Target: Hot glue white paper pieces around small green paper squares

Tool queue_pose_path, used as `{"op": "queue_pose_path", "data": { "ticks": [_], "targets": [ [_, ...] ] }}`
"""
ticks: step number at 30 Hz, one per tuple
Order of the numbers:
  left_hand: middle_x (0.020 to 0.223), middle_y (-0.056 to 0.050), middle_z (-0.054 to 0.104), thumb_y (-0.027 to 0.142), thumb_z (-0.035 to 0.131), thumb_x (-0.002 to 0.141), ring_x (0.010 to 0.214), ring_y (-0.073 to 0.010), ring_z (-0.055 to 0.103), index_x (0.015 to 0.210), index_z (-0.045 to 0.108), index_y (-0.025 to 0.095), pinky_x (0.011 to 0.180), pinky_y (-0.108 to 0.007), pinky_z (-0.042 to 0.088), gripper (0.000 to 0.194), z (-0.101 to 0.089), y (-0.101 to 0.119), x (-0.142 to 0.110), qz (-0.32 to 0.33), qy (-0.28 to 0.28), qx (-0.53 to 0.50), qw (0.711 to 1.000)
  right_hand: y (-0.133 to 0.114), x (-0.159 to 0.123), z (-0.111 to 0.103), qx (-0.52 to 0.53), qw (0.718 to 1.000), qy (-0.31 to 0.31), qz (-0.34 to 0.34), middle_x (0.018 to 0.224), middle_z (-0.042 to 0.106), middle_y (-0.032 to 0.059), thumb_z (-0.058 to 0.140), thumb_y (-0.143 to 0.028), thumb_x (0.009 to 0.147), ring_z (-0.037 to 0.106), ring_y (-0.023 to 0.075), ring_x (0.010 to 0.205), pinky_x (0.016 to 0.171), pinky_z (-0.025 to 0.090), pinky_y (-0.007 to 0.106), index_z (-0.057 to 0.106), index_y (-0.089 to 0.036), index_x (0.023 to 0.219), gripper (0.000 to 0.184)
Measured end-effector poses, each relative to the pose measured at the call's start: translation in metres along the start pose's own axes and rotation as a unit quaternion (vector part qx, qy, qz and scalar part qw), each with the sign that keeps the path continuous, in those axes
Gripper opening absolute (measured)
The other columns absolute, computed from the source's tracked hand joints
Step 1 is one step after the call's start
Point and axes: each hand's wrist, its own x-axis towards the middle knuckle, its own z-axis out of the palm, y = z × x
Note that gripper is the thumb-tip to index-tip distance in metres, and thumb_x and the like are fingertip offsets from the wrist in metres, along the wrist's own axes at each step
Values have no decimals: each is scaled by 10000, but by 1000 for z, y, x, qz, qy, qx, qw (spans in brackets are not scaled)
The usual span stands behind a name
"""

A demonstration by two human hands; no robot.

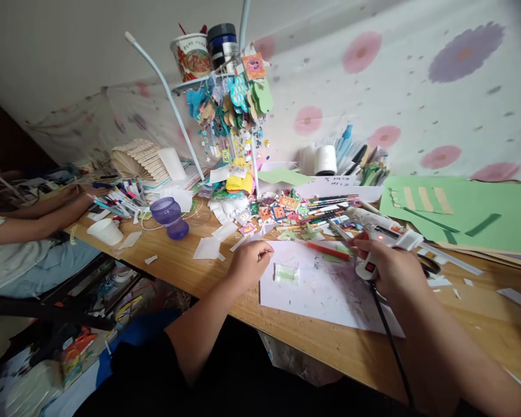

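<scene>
My right hand (400,271) is wrapped round a white hot glue gun (388,231), which has a small red light and a black cord (386,324) running down off the table edge. My left hand (248,263) rests near the left edge of a white paper sheet (330,301), its fingers curled in a pinch; whether a small thing is between them I cannot make out. A small clear rectangular piece with a green middle (286,274) lies on the sheet between my hands. Just beyond it lies an orange-red stick (329,251), close to the glue gun's nozzle.
Small painted cards (279,213) and brushes (330,202) crowd the back. A purple cup (170,217), a white cup (105,231) and markers (124,197) stand left. Green card (469,231) covers the back right. Paper cut-outs (238,95) hang from a rack. Another person's arm (43,220) reaches in at left.
</scene>
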Motion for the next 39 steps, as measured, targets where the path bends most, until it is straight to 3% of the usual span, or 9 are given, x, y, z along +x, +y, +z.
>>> {"op": "queue_pose_path", "data": {
  "ticks": [5, 10, 16, 23, 29, 34, 39],
  "targets": [
    [705, 7, 684, 191, 564, 808, 649, -126, 596, 740, 658, 188, 607, -231, 423, 116, -3, -1, -3, 4, 12, 13, 1000, 8, 4, -1, -14, 999, -46, -9, 569, 623, 0, 782, -202, 479, 539, 134, 502, 410, 375, 230, 674, -158, 640, 199],
    [751, 5, 676, 176, 571, 803, 690, -134, 584, 723, 644, 198, 635, -241, 420, 111, -8, -4, -1, 22, 7, 47, 999, 11, 4, -2, -18, 994, -107, -16, 598, 641, -2, 779, -206, 503, 561, 143, 543, 475, 418, 242, 674, -175, 640, 176],
    [944, -34, 675, 131, 584, 782, 859, -172, 606, 869, 660, 202, 758, -273, 462, 136, -22, -22, -4, 5, 7, 109, 994, 11, 1, -3, -46, 989, -140, -23, 617, 638, -12, 769, -251, 553, 597, 170, 600, 509, 437, 253, 680, -190, 679, 166],
    [1057, -102, 648, 202, 611, 783, 1013, -275, 581, 1025, 671, 196, 884, -395, 452, 249, -47, -43, 6, -41, -7, 213, 976, 15, 4, -5, -57, 991, -120, -3, 630, 640, -11, 761, -261, 570, 560, 163, 551, 461, 407, 265, 685, -197, 735, 192],
    [1180, -88, 625, 307, 658, 786, 1124, -283, 541, 1083, 667, 222, 969, -396, 431, 309, -37, -32, 15, -7, -62, 225, 972, 12, 0, -3, -79, 988, -131, -25, 723, 674, 1, 759, -287, 566, 599, 174, 621, 497, 423, 258, 680, -198, 700, 179],
    [1158, -59, 621, 293, 692, 768, 1150, -262, 535, 1079, 673, 253, 1014, -391, 411, 314, -23, -26, 20, 23, -125, 173, 977, 5, -8, 1, -93, 988, -122, -9, 660, 652, -6, 747, -311, 545, 583, 179, 583, 458, 396, 264, 670, -208, 689, 194],
    [1105, -59, 625, 244, 716, 742, 1100, -256, 557, 995, 656, 222, 958, -388, 431, 261, -18, -29, 23, 17, -117, 138, 983, 0, -15, 3, -109, 988, -111, 18, 634, 638, 6, 748, -299, 531, 548, 162, 558, 445, 385, 253, 660, -190, 652, 185]
  ]
}}
